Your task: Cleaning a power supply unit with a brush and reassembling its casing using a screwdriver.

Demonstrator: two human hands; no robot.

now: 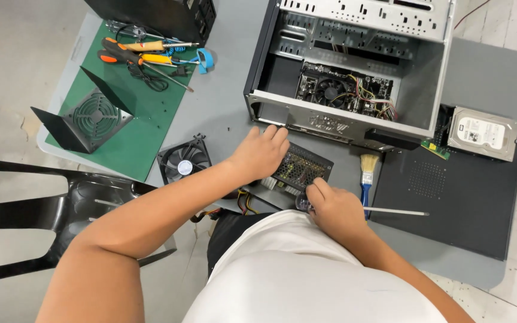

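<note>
A black power supply unit (299, 167) with a mesh grille lies on the grey table in front of an open computer case (354, 66). My left hand (259, 154) rests flat on the unit's left end, fingers pointing toward the case. My right hand (333, 206) is curled at the unit's near right corner, closed around the clear handle of a screwdriver whose metal shaft (399, 212) points right. Yellow and black cables (245, 202) trail from the unit toward me.
A blue-handled brush (367, 173) lies beside my right hand. A black side panel (456, 197) and a hard drive (483, 133) are at the right. A loose fan (184, 160), a green mat (133, 119) with tools and a black chair (49, 209) are at the left.
</note>
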